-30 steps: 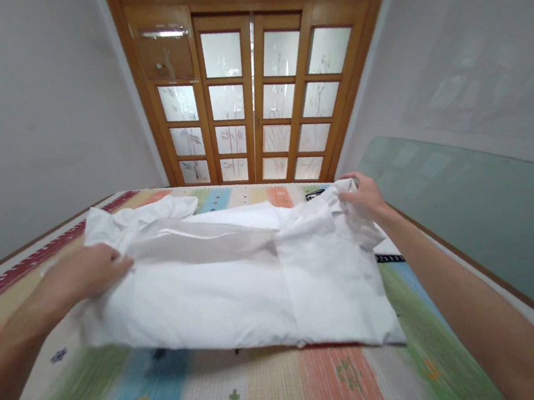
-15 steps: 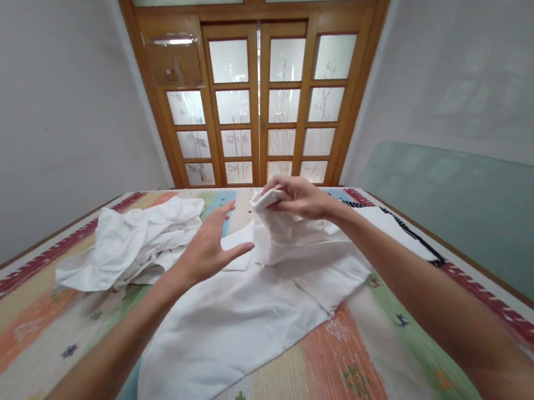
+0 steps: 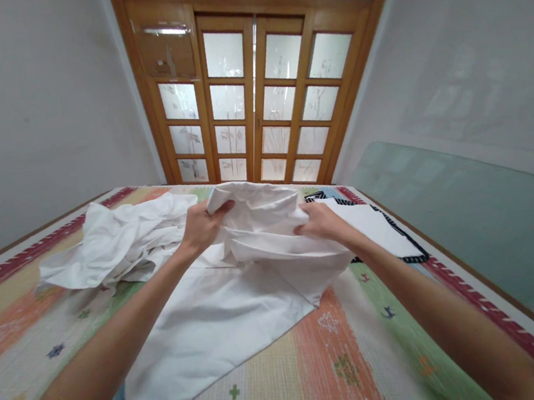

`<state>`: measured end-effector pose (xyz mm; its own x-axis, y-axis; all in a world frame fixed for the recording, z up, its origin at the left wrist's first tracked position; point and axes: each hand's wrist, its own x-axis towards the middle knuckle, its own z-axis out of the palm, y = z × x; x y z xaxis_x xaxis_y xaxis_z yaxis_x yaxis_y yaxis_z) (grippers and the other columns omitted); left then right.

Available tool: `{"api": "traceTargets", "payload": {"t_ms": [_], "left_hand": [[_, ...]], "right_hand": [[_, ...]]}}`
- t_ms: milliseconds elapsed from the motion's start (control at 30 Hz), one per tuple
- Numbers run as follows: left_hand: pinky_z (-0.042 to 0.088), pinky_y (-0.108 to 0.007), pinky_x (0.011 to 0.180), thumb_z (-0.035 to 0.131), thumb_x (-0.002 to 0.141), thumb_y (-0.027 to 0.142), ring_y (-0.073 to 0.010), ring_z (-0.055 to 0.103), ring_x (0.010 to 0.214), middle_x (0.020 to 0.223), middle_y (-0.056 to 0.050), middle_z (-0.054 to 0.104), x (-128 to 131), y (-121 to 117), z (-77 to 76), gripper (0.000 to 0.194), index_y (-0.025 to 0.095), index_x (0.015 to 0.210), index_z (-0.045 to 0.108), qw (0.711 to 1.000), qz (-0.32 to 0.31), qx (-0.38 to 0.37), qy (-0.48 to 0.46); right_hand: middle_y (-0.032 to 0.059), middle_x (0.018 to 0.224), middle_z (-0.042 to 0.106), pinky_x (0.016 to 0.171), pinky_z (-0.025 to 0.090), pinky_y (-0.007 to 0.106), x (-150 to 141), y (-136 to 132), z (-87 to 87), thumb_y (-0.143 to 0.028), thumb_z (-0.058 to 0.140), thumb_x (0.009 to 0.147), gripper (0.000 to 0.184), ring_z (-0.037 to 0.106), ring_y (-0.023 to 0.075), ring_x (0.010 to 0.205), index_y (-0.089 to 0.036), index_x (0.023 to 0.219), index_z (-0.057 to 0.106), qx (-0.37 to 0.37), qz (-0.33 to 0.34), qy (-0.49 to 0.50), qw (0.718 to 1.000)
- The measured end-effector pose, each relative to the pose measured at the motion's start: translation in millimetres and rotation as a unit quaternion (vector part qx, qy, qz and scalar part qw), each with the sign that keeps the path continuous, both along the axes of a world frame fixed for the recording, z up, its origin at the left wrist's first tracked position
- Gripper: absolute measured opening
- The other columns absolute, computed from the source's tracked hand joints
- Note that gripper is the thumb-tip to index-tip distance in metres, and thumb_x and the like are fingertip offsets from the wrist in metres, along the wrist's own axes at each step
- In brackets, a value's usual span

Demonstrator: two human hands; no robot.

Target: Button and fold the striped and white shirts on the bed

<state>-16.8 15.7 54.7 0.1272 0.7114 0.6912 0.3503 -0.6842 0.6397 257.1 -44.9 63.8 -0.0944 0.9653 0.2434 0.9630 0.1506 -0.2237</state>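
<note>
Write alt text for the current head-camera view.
A person's left hand and right hand grip the bunched far part of a white cloth on a striped cover. Crumpled white fabric lies left, a black-edged white item right; glass-paned wooden doors stand behind.

A colour-striped cover (image 3: 271, 394) carried a white cloth (image 3: 219, 326), its far part raised, a crumpled white heap (image 3: 121, 240) on the left, and a flat white piece (image 3: 380, 228) with black edging on the right.
</note>
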Motion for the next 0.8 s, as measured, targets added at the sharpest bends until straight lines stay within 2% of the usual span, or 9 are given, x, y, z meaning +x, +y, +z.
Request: {"api": "traceTargets", "payload": {"t_ms": [100,200,300,400,467,533,633,733,800], "left_hand": [[0.035,-0.023,0.051,0.062,0.077,0.046,-0.0116,0.044,0.054,0.056,0.002,0.051,-1.7,7.0,9.6,0.037,0.015,0.057,0.055,0.999,0.028,0.017,-0.036],[0.035,-0.023,0.052,0.062,0.077,0.044,-0.0112,0.043,0.055,0.057,0.002,0.051,-4.8,14.6,23.4,0.036,0.015,0.057,0.055,0.997,0.036,0.033,-0.063],[0.034,-0.023,0.05,0.064,0.075,0.045,-0.0109,0.042,0.054,0.056,0.002,0.049,-8.5,16.8,36.7,0.038,0.015,0.055,0.053,0.995,0.034,0.029,-0.085],[0.035,-0.023,0.051,0.065,0.075,0.047,-0.0116,0.044,0.056,0.059,0.001,0.052,-9.5,10.3,47.6,0.037,0.015,0.06,0.056,0.996,0.007,0.036,-0.083],[0.037,-0.023,0.052,0.064,0.075,0.049,-0.0123,0.047,0.058,0.06,0.001,0.054,-8.5,3.2,53.1,0.038,0.015,0.06,0.056,0.997,-0.003,0.039,-0.071],[0.037,-0.023,0.051,0.064,0.075,0.051,-0.0136,0.05,0.057,0.06,0.0,0.056,-7.4,-2.9,56.0,0.041,0.014,0.058,0.057,0.998,-0.01,0.009,-0.055],[0.043,-0.025,0.053,0.066,0.075,0.054,-0.0175,0.058,0.061,0.065,-0.003,0.065,-7.8,-6.2,51.6,0.041,0.013,0.067,0.065,0.992,-0.068,-0.105,-0.032],[0.049,-0.027,0.059,0.067,0.075,0.052,-0.0209,0.065,0.069,0.077,-0.008,0.072,-10.2,-2.9,34.0,0.039,0.013,0.079,0.071,0.971,-0.12,-0.206,-0.012],[0.051,-0.028,0.06,0.069,0.074,0.05,-0.0219,0.066,0.071,0.082,-0.009,0.074,-11.4,0.0,17.0,0.037,0.014,0.081,0.073,0.963,-0.124,-0.239,-0.015]], "right_hand": [[0.009,0.084,0.073,0.066,0.042,0.026,16.9,5.0,-7.2,-0.019,0.065,0.068,0.02,0.066,0.0256,0.083,-0.018,0.086,0.072,-0.022,-0.048,-0.069,0.996],[0.0096,0.082,0.071,0.065,0.04,0.027,38.7,11.8,-1.5,-0.021,0.063,0.069,0.019,0.065,0.0257,0.082,-0.018,0.086,0.072,0.01,-0.123,-0.102,0.987],[0.0101,0.081,0.069,0.066,0.04,0.03,61.3,19.2,18.9,-0.021,0.055,0.076,0.017,0.064,0.0256,0.081,-0.017,0.085,0.069,0.17,-0.227,-0.073,0.956],[0.0135,0.084,0.066,0.072,0.04,0.033,77.0,29.3,45.2,-0.013,0.042,0.08,0.021,0.061,0.0256,0.084,-0.014,0.084,0.063,0.386,-0.317,-0.019,0.866],[0.0131,0.083,0.065,0.072,0.04,0.033,81.8,38.8,58.3,-0.011,0.042,0.077,0.02,0.06,0.025,0.082,-0.015,0.083,0.061,0.435,-0.333,0.022,0.836],[0.0114,0.081,0.065,0.07,0.041,0.032,82.5,49.3,63.9,-0.013,0.047,0.075,0.016,0.06,0.0247,0.08,-0.017,0.082,0.061,0.395,-0.316,0.05,0.861],[0.0113,0.084,0.067,0.068,0.042,0.031,75.3,60.2,56.6,-0.021,0.057,0.072,0.013,0.06,0.0251,0.08,-0.017,0.082,0.062,0.272,-0.283,0.057,0.918],[0.0121,0.084,0.068,0.066,0.044,0.031,55.2,58.1,35.9,-0.029,0.061,0.071,0.017,0.061,0.0257,0.079,-0.015,0.081,0.064,0.21,-0.266,0.054,0.939],[0.0094,0.071,0.067,0.062,0.044,0.029,34.3,49.7,18.7,-0.033,0.058,0.076,0.02,0.062,0.0226,0.071,-0.015,0.068,0.064,0.155,-0.196,0.086,0.964]]}}
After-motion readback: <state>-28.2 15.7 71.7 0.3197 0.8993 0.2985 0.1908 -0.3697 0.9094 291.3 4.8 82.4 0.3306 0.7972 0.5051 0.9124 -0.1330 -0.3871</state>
